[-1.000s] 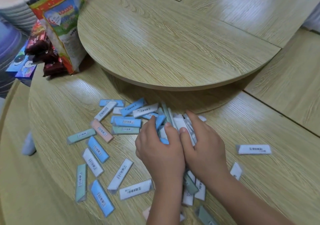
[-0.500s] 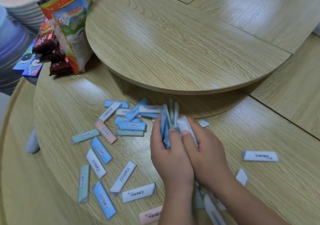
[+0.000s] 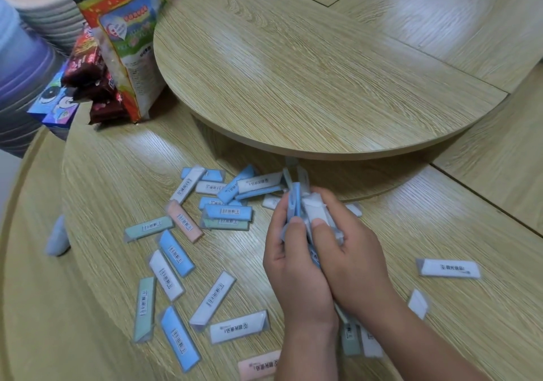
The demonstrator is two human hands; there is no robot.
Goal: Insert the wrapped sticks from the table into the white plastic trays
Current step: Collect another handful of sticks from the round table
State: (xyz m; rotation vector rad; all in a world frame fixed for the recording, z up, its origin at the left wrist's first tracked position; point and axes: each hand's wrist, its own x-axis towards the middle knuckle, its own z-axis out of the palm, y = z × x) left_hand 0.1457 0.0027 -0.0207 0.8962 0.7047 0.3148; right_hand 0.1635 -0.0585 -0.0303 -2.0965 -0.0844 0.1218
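This looks like a dining room, in a home or a small eatery: the big round wood-grain bench carries a raised round turntable at its middle. Stacked bowls stand at its far left edge beside a printed snack bag, dark red packets and a blue box. Barcoded wrapped sticks lie scattered over it.

Nothing here reads cleanly. The white wrapped stick off to the right carries a small round logo and a short line of Chinese characters, too blurred to make out, and so does the near white stick. The blue stick bears a barcode label with unreadable digits. The snack bag at far left has red lettering on a yellow band, also illegible.
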